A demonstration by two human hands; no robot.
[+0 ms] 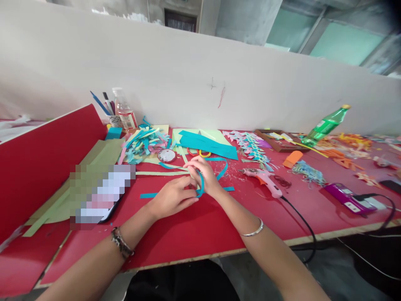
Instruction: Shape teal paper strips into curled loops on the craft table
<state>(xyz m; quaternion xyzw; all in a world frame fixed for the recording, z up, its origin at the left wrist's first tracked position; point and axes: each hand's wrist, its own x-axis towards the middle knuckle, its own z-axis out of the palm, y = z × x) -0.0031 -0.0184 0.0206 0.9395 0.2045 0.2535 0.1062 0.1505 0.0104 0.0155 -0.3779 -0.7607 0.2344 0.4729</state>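
Over the middle of the red table, my left hand (176, 194) and my right hand (205, 173) meet with bent fingers. Between them curls a teal paper strip (201, 184), gripped by both hands; the exact finger contact is partly hidden. A pale green strip (163, 173) runs leftward from beneath my right fingers. Another teal strip (223, 169) loops out behind my right hand, and a flat teal strip (148, 195) passes under my left hand. Farther back are a wide teal paper sheet (208, 144) and yellow-handled scissors (205, 154), partly covered.
A pink glue gun (265, 180) with a black cord lies right, near a purple power strip (349, 198). At left is a phone (106, 196). Cut strips (147, 144), a woven paper piece (253, 146), a green bottle (327, 125) and a pen cup (115, 121) line the back.
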